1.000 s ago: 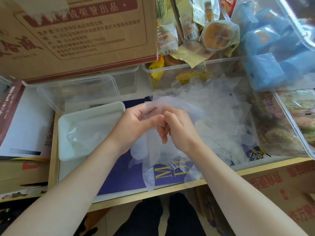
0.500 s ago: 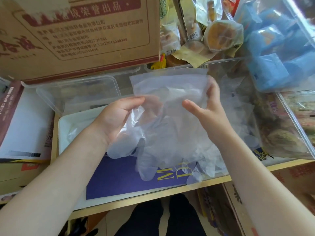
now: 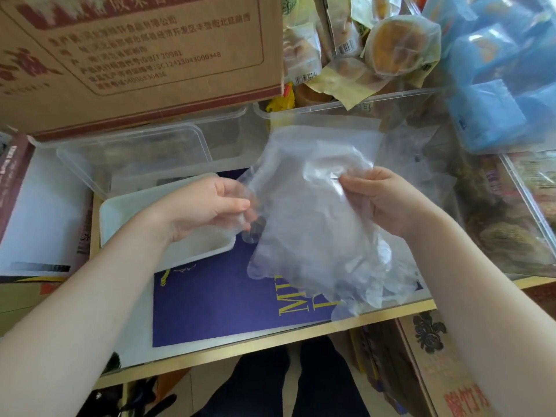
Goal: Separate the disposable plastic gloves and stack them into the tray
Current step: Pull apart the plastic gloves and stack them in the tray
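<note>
A clear disposable plastic glove [image 3: 313, 212] hangs in the air above the table, cuff up and fingers down. My left hand [image 3: 207, 206] pinches its left edge. My right hand [image 3: 382, 197] pinches its right side. More clear gloves [image 3: 388, 284] lie heaped on the table behind and below the lifted one. The white tray [image 3: 120, 209] sits on the table to the left, partly hidden under my left hand, with thin clear plastic lying in it.
A large cardboard box [image 3: 135, 55] stands at the back left above an empty clear container [image 3: 135, 155]. Clear bins of packaged snacks [image 3: 400, 46] and blue packets [image 3: 505, 79] crowd the back and right. A purple book [image 3: 225, 296] lies under the work area.
Both hands went from bunched together at the pile to apart, lifting one glove and spreading it. My right hand has since come lower on the glove's right side.
</note>
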